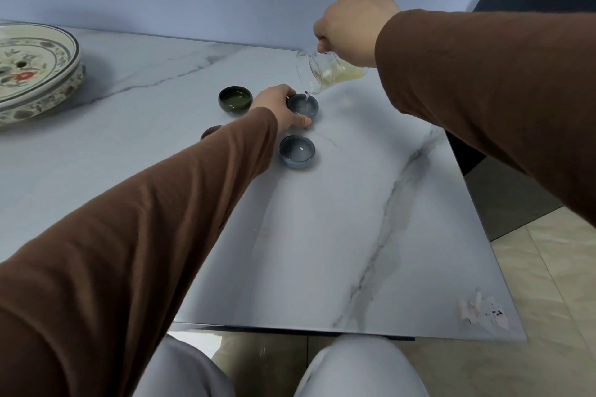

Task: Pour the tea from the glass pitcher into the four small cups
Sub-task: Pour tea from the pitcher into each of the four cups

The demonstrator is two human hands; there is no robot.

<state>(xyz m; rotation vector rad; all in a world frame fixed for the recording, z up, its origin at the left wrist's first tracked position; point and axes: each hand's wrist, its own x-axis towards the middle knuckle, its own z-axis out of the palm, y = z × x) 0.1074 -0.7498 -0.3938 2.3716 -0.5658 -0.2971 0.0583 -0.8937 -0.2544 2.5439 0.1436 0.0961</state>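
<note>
My right hand (350, 26) grips the glass pitcher (322, 71), tipped to the left, with pale yellow tea in it. A thin stream falls from its spout into a blue-grey cup (303, 106). My left hand (280, 108) holds that cup's left side on the marble table (354, 219). A dark green cup (235, 99) with tea in it stands to the left. A second blue-grey cup (297, 150) stands nearer to me, apart from the others. A brown cup (211, 131) is mostly hidden behind my left sleeve.
A large painted ceramic tea tray (35, 71) sits at the table's far left. The wall runs close behind the cups. The table's right edge drops to a tiled floor (548, 284). My knees (354, 367) are under the near edge.
</note>
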